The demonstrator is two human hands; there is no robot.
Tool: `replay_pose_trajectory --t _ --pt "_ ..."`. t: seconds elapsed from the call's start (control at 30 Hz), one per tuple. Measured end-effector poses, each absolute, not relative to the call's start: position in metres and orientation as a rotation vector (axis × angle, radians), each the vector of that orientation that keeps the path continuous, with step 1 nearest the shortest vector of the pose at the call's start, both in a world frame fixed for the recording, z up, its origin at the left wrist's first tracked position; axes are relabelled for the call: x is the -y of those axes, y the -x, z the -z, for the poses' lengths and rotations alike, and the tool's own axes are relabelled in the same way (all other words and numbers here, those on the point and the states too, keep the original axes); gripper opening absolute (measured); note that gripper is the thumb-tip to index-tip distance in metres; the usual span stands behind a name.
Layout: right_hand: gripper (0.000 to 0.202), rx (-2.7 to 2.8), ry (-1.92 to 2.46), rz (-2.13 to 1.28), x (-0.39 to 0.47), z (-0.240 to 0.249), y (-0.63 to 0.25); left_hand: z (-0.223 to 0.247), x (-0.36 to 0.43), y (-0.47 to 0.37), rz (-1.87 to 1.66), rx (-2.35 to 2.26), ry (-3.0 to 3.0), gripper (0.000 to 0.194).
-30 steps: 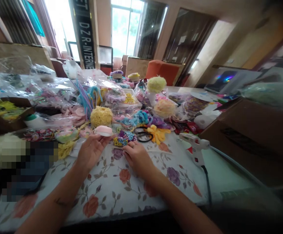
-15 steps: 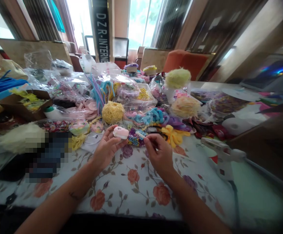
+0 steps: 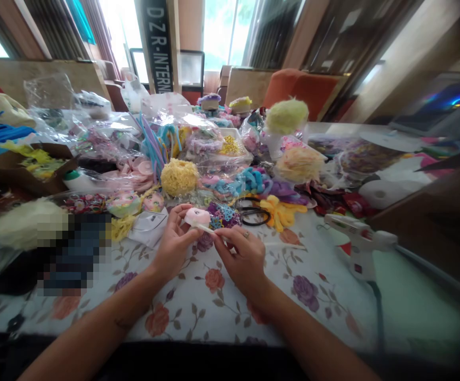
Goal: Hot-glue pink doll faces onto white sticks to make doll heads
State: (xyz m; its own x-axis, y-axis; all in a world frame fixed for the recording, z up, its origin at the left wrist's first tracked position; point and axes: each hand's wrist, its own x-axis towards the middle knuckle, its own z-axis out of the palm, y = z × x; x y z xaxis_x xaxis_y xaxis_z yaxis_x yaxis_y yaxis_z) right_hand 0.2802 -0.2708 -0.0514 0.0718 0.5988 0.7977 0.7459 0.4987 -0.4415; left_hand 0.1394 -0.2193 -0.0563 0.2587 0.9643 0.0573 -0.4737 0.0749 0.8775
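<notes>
In the head view, a white cloth printed with orange and purple roses (image 3: pixel 214 280) covers the near table, crowded behind with plastic bags, a fluffy yellow ball (image 3: pixel 180 177) and a brown cardboard box of yellow pieces (image 3: pixel 43 168). A white glue gun (image 3: pixel 357 246) lies at the right. Beyond stand an orange chair (image 3: pixel 293 90), bright windows and a dark lettered banner (image 3: pixel 158 47). The left hand (image 3: pixel 173 248), fingers curled, holds a small pink-and-white piece with a painted eye (image 3: pixel 198 218) above the cloth. The right hand (image 3: pixel 241 256), thumb and forefinger pinched together, grips a thin white stick (image 3: pixel 205 228) against its lower edge.
</notes>
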Motion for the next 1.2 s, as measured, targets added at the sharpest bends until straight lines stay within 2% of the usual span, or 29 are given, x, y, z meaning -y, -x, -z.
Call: replay_pose_trajectory --t 1.2 --pt "0.018 1.578 1.315 0.175 0.2733 0.0564 -0.2794 0.0581 0.2231 -0.142 -1.102 -0.683 -1.182 0.041"
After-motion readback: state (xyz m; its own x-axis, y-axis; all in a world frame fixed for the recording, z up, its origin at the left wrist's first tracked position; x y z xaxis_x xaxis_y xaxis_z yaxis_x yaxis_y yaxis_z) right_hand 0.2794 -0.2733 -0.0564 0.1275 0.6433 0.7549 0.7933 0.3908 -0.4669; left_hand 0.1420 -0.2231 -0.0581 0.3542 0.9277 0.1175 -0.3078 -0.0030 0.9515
